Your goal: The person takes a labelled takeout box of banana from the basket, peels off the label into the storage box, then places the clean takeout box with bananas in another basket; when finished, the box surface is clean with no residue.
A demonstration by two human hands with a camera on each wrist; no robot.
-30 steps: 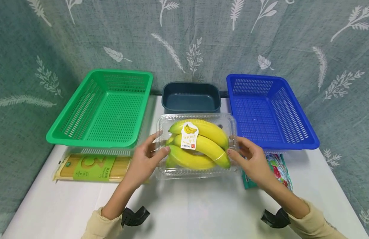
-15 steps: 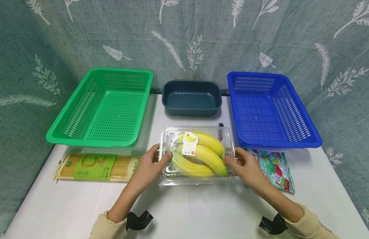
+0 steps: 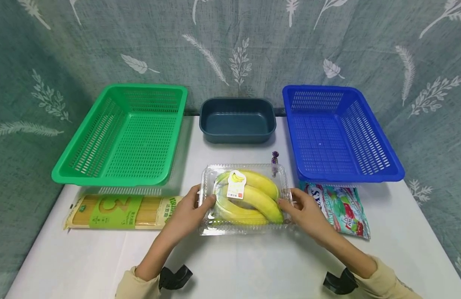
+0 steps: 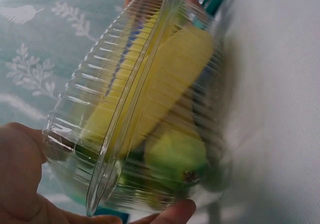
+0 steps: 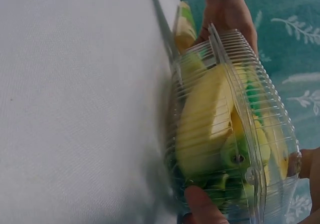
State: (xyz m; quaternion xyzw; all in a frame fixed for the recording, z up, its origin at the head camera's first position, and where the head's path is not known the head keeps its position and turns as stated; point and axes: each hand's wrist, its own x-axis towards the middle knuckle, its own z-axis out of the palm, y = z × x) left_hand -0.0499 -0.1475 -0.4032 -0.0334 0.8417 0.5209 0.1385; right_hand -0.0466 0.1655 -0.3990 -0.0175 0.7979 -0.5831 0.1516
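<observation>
A clear plastic clamshell box (image 3: 211, 176) of bananas (image 3: 254, 199) is in the middle of the head view, a white banana sticker (image 3: 235, 190) on its lid. My left hand (image 3: 187, 211) grips its left end, thumb over the top edge. At the right end my right hand (image 3: 310, 211) holds it the same way. Both wrist views show the ribbed side walls of the box (image 4: 125, 84), with fingers above and below. A small purple wrapped candy (image 3: 275, 158) lies just behind the box, partly seen through its clear corner.
A green basket (image 3: 118, 178) stands at the back left, a dark teal tub (image 3: 237, 137) at the back middle, a blue basket (image 3: 350, 176) at the back right. A spaghetti pack (image 3: 118, 211) lies left of my hands, a teal candy bag (image 3: 342, 209) to the right.
Both hands have brought the box lower and nearer to me. The purple candy and the tub's front, which it covered before, now show. More of the candy bag and spaghetti pack is visible.
</observation>
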